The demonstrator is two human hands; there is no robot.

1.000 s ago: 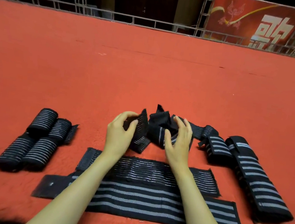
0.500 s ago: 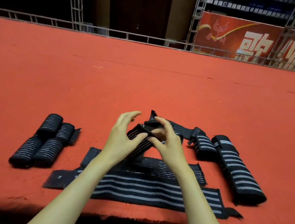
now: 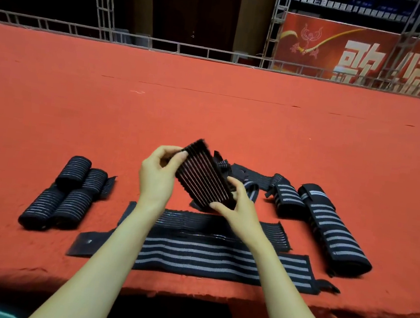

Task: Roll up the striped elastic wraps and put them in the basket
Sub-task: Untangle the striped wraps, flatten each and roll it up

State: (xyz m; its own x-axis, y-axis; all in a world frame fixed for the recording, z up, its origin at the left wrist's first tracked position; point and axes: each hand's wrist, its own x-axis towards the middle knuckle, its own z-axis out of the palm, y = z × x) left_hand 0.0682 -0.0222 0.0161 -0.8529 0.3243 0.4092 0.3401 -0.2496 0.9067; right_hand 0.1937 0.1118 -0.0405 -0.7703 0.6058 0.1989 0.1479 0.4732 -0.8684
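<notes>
A black striped elastic wrap is lifted above the red surface, stretched flat between both hands. My left hand pinches its upper left edge. My right hand pinches its lower right corner. Beneath my forearms lie two unrolled wraps, one with thin stripes and one with wide grey stripes. Several rolled wraps lie in a cluster at the left. A tangled pile of wraps sits just behind my hands. No basket is in view.
Two thick rolled wraps with bold stripes lie at the right. The red carpeted surface stretches far back to a metal railing; its ragged front edge is near me. A red banner hangs behind.
Both hands took a wrap out of the tangled pile, lifted it and spread it flat between them. The camera tilted up and back, revealing the front edge.
</notes>
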